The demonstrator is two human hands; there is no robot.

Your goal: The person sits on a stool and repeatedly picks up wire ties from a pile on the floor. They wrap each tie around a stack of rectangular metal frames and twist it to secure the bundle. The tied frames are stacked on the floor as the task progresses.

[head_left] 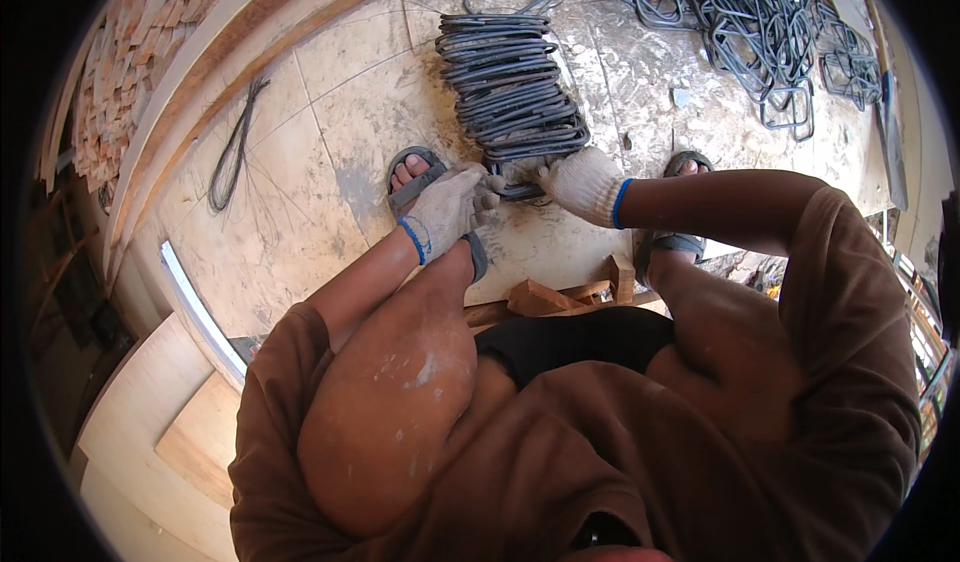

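Note:
A row of bent steel rebar stirrups (515, 87), dark and packed close together, lies on the floor ahead of me. At its near end one stirrup (522, 193) sits between my two hands. My left hand (450, 205), in a pale knitted glove with a blue cuff edge, has its fingers curled at that stirrup's left side. On the opposite side my right hand (585, 184), gloved the same way, is closed around the stirrup's right part. The right fingertips are partly hidden by the glove's back.
A tangled heap of stirrups (750, 22) lies at the far right, with a single stirrup (510, 2) beyond the row. Thin tie wires (238, 147) rest on the left floor. Wood pieces (550, 297) lie between my sandalled feet. Stacked wood strips (140, 72) stand far left.

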